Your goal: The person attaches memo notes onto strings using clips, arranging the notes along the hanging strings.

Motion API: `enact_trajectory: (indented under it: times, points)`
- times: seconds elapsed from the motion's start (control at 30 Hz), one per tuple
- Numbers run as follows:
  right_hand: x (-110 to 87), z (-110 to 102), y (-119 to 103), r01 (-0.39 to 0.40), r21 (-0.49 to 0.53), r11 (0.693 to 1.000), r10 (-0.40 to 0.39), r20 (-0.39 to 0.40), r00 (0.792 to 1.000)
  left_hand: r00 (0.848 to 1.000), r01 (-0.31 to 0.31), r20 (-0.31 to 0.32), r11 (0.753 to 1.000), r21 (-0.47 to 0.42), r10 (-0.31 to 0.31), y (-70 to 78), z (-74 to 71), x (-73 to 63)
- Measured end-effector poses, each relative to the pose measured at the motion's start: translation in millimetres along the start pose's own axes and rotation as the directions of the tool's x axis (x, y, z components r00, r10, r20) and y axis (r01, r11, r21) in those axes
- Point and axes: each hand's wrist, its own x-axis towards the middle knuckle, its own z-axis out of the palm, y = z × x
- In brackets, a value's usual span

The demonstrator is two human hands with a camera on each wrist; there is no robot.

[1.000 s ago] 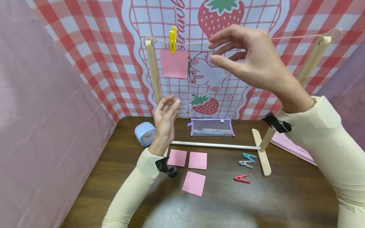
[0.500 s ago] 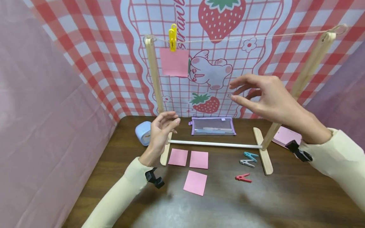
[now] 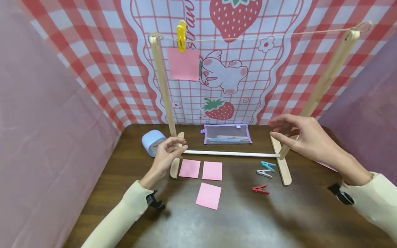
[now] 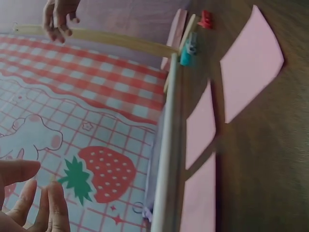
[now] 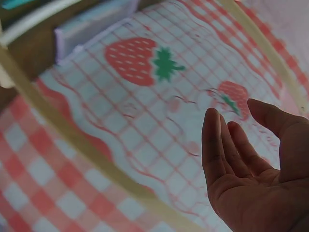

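Note:
A pink sticky note (image 3: 183, 65) hangs from the string (image 3: 235, 38), held by a yellow clothespin (image 3: 181, 35). Three more pink notes lie on the table: a left one (image 3: 190, 168), a right one (image 3: 212, 171) and a nearer one (image 3: 209, 196). My left hand (image 3: 164, 156) hovers by the left post, fingers loosely bent around nothing. In front of the right post my right hand (image 3: 305, 136) is raised, thumb and fingers apart with nothing between them. Below it lie a blue clothespin (image 3: 268, 166), a grey clothespin (image 3: 264, 173) and a red clothespin (image 3: 261, 189).
The wooden stand has a left post (image 3: 163, 86), a right post (image 3: 330, 75) and a white crossbar (image 3: 231, 153) low between them. A blue clock (image 3: 152, 141) sits behind the left hand. At the back lies a purple mesh pouch (image 3: 227, 134); a pink object is partly hidden at right.
Both hands have come down from near the string, the right hand also moving outward to the right, the left slightly left. The clipped note and the clothespins stay where they were.

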Motion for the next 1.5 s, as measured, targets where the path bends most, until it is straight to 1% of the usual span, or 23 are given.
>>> enact_trajectory:
  times: [0.1, 0.2, 0.3, 0.37, 0.43, 0.53, 0.57, 0.63, 0.77, 0.8, 0.87, 0.93, 1.03, 1.1, 1.17, 1.27, 1.5]
  points:
    - [-11.2, 10, 12, -0.001, 0.001, 1.000, 0.001, 0.006, 1.000, 1.000, 0.004, 0.029, 1.000, 0.025, -0.005, -4.8, -2.5, -4.2]
    - [-23.1, 21, 24, 0.001, 0.002, 1.000, -0.001, 0.030, 1.000, 0.998, 0.005, 0.063, 0.999, 0.045, -0.008, -10.5, -0.7, -8.6]
    - [-34.9, 35, 34, 0.014, 0.031, 0.999, -0.015, 0.051, 0.999, 0.997, 0.017, 0.075, 0.998, 0.058, -0.021, -16.8, 3.4, -12.9]
    - [-42.0, 44, 39, 0.021, 0.053, 0.998, -0.024, 0.056, 0.998, 0.997, 0.012, 0.068, 0.994, 0.106, -0.019, -21.1, 5.8, -15.4]
    - [-49.0, 52, 44, 0.010, 0.082, 0.997, -0.016, 0.074, 0.997, 0.998, 0.001, 0.061, 0.981, 0.193, -0.013, -27.4, 6.5, -17.5]
    - [-57.9, 63, 50, -0.017, 0.091, 0.996, 0.007, 0.105, 0.994, 0.998, -0.034, 0.060, 0.942, 0.335, 0.015, -35.3, 5.6, -21.6]
    - [-60.2, 66, 52, -0.024, 0.096, 0.995, 0.013, 0.114, 0.993, 0.998, -0.043, 0.062, 0.928, 0.370, 0.022, -37.5, 4.6, -22.9]
    - [-64.8, 74, 55, -0.026, 0.113, 0.993, 0.013, 0.122, 0.992, 0.997, -0.060, 0.074, 0.912, 0.406, 0.032, -40.5, 3.2, -25.5]
    - [-74.5, 87, 60, -0.029, 0.190, 0.981, 0.001, 0.144, 0.990, 0.993, -0.098, 0.107, 0.894, 0.436, 0.056, -44.7, 1.0, -26.8]
    - [-76.7, 89, 61, -0.028, 0.201, 0.979, -0.002, 0.147, 0.989, 0.991, -0.115, 0.118, 0.886, 0.449, 0.069, -45.6, 0.5, -26.4]
    - [-80.8, 95, 64, -0.030, 0.209, 0.977, -0.002, 0.152, 0.988, 0.987, -0.146, 0.133, 0.863, 0.484, 0.093, -47.4, -0.6, -25.3]
    - [-84.3, 101, 67, -0.021, 0.190, 0.982, -0.008, 0.153, 0.988, 0.981, -0.183, 0.151, 0.827, 0.532, 0.120, -49.2, -1.9, -24.2]
    - [-89.7, 109, 69, -0.014, 0.183, 0.983, -0.020, 0.182, 0.983, 0.973, -0.226, 0.178, 0.757, 0.613, 0.147, -51.0, -3.2, -22.9]
    - [-93.5, 114, 71, 0.007, 0.188, 0.982, -0.045, 0.197, 0.979, 0.968, -0.249, 0.197, 0.711, 0.658, 0.157, -52.7, -3.3, -22.0]
    - [-96.8, 118, 73, 0.038, 0.195, 0.980, -0.078, 0.199, 0.977, 0.964, -0.263, 0.210, 0.675, 0.690, 0.161, -54.5, -3.1, -21.3]
    - [-101.0, 125, 77, 0.067, 0.202, 0.977, -0.107, 0.190, 0.976, 0.961, -0.276, 0.225, 0.639, 0.718, 0.162, -58.4, -2.7, -20.0]
    - [-107.2, 131, 82, 0.066, 0.216, 0.974, -0.115, 0.218, 0.969, 0.953, -0.302, 0.258, 0.596, 0.744, 0.160, -61.3, -1.3, -17.8]
